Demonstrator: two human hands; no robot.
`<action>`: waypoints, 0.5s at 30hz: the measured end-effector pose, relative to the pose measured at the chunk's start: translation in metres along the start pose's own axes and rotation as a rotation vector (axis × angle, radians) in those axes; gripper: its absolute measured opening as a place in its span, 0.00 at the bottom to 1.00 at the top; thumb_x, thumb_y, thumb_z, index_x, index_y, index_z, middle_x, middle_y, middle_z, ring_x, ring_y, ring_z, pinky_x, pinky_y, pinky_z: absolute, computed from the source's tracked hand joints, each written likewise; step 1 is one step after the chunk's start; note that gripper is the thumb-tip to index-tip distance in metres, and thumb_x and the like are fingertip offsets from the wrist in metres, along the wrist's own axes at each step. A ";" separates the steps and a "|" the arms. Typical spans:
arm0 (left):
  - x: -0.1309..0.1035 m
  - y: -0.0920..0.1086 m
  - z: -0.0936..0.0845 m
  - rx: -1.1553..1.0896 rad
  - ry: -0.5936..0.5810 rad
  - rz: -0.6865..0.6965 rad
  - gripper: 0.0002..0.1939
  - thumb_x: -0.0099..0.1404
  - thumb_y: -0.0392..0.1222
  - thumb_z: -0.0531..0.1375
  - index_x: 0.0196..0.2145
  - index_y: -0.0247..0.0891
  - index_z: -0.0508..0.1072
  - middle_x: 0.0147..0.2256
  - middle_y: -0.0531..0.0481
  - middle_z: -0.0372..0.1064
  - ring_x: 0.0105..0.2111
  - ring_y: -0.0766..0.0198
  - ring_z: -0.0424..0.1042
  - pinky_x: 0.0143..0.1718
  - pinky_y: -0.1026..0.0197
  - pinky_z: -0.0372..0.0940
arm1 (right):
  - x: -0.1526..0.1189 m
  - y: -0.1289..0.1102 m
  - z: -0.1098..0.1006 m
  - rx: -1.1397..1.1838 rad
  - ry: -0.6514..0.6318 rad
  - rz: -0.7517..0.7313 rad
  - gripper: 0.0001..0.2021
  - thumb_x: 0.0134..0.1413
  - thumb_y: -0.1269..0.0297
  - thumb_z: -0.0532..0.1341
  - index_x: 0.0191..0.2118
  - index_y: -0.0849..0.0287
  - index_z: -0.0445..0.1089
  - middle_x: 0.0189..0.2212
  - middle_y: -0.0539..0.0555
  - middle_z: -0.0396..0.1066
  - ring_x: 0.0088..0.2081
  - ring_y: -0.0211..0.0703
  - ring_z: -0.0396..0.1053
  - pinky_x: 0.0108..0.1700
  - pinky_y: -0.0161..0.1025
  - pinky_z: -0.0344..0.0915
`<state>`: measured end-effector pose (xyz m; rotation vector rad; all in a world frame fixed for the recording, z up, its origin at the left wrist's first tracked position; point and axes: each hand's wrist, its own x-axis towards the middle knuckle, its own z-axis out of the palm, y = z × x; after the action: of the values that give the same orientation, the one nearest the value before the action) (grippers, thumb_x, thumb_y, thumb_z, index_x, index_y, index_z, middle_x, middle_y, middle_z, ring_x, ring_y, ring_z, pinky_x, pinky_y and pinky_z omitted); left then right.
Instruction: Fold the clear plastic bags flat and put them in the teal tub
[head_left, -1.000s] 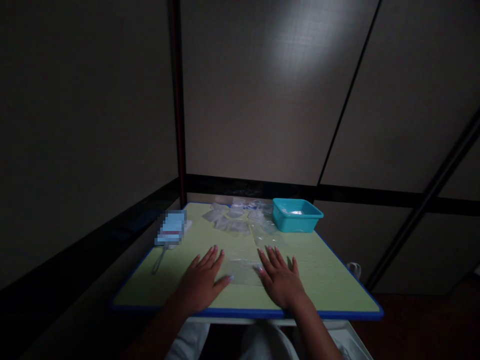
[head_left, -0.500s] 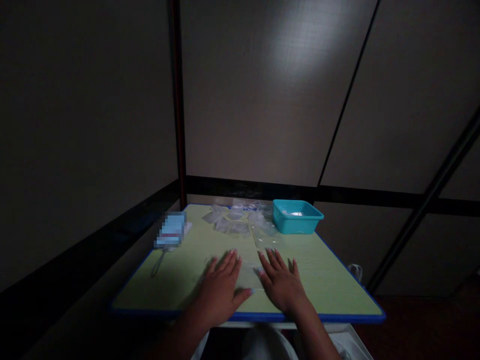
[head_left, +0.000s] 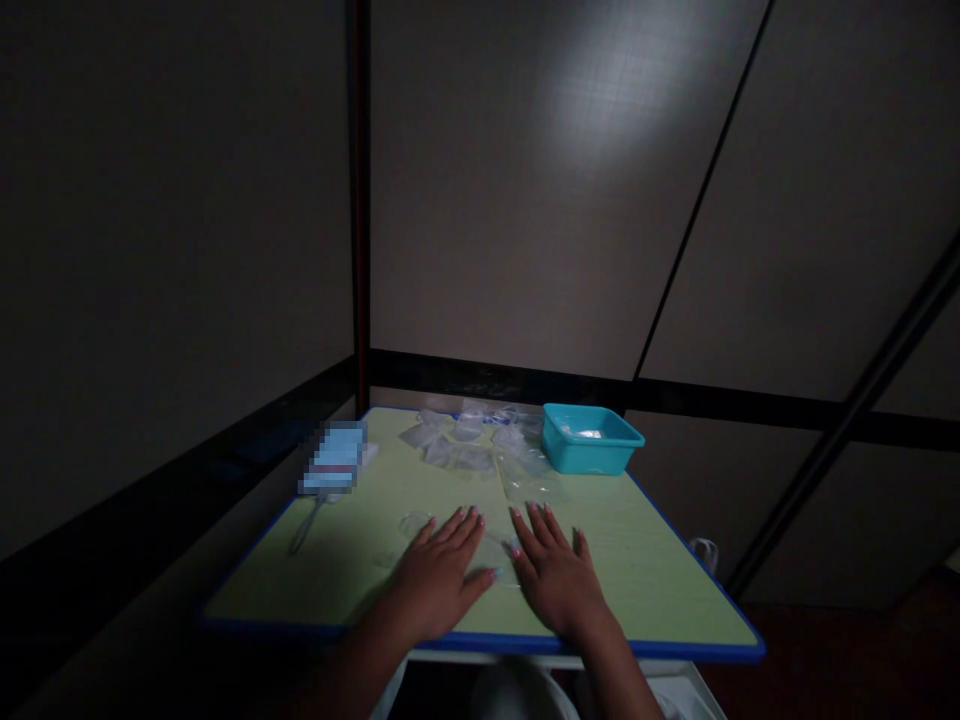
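My left hand [head_left: 439, 578] lies palm down on the pale green table [head_left: 652, 580], its fingers stretched out and pointing away from me. My right hand [head_left: 559, 582] rests flat beside it, fingers spread. Between and under the hands is a thin clear plastic sheet or bag [head_left: 496, 555]; its outline is faint, and part of it is hidden by the hands. Neither hand grips anything. Just beyond the right fingertips lies another clear plastic bag [head_left: 531, 480].
Several small translucent packets [head_left: 459, 455] lie loosely across the far side of the table. A turquoise plastic basin [head_left: 589, 455] with something whitish inside stands at the far right. On the left is a blurred blue-and-white item [head_left: 335, 458] with a strap [head_left: 303, 530]. Walls rise behind and left.
The view has shifted slightly. More of the clear plastic's curved edge shows to the left of my left hand. Both hands stay flat on the table.
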<state>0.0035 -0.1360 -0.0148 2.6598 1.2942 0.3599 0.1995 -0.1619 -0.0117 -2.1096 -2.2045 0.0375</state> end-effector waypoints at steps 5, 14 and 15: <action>-0.005 -0.032 -0.003 0.057 0.012 -0.049 0.32 0.65 0.60 0.41 0.62 0.44 0.46 0.63 0.50 0.39 0.62 0.59 0.40 0.59 0.49 0.42 | 0.000 0.001 0.000 0.011 0.007 -0.005 0.26 0.61 0.48 0.35 0.63 0.44 0.36 0.64 0.49 0.32 0.64 0.45 0.28 0.58 0.60 0.31; -0.014 -0.058 -0.009 0.149 0.029 -0.094 0.28 0.67 0.53 0.40 0.62 0.43 0.45 0.63 0.50 0.39 0.62 0.60 0.41 0.58 0.46 0.43 | 0.000 0.002 0.002 0.024 0.014 -0.008 0.26 0.60 0.47 0.36 0.63 0.43 0.36 0.64 0.49 0.33 0.64 0.46 0.29 0.58 0.61 0.32; -0.014 -0.058 -0.009 0.155 0.026 -0.102 0.28 0.67 0.52 0.40 0.62 0.43 0.45 0.63 0.50 0.39 0.62 0.60 0.41 0.58 0.45 0.43 | 0.001 0.002 0.002 0.026 0.015 -0.009 0.26 0.60 0.47 0.36 0.63 0.43 0.36 0.64 0.49 0.33 0.64 0.46 0.29 0.58 0.61 0.32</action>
<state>-0.0511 -0.1115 -0.0223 2.7079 1.5170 0.2922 0.2015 -0.1610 -0.0140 -2.0798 -2.1924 0.0488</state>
